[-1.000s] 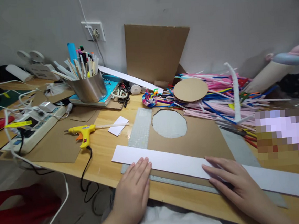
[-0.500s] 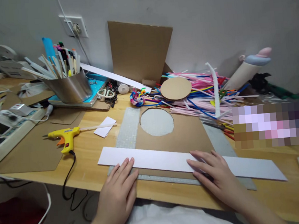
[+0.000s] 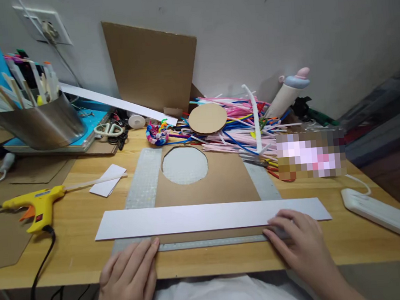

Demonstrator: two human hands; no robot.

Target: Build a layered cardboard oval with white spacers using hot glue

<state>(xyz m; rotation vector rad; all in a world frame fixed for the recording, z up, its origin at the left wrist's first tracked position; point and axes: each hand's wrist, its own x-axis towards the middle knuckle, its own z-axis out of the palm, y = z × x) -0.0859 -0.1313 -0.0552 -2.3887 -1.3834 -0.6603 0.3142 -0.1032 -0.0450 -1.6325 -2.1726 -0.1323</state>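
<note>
A long white strip (image 3: pixel 191 218) lies across a brown cardboard sheet (image 3: pixel 230 177) that has a round hole cut in it. Beneath the cardboard is a grey cutting mat (image 3: pixel 138 185). My left hand (image 3: pixel 128 276) rests with extended fingers at the cardboard's lower left edge, just below the strip. Over the strip's right part lies my right hand (image 3: pixel 299 239), its fingers apart and bent, the thumb near the cardboard's lower right corner. Neither hand holds anything. A cut cardboard disc (image 3: pixel 207 118) lies on the pipe cleaners behind.
At left are a yellow glue gun (image 3: pixel 41 206) with its cord, small white pieces (image 3: pixel 107 181) and a metal cup (image 3: pixel 45 125) of sticks. Pipe cleaners (image 3: pixel 236 135) fill the back. A white power strip (image 3: pixel 381 214) lies at right; cardboard (image 3: pixel 152 66) leans on the wall.
The view has shifted to the right. My left hand has come off the white strip to the cardboard edge below it. The strip now lies straighter across the view.
</note>
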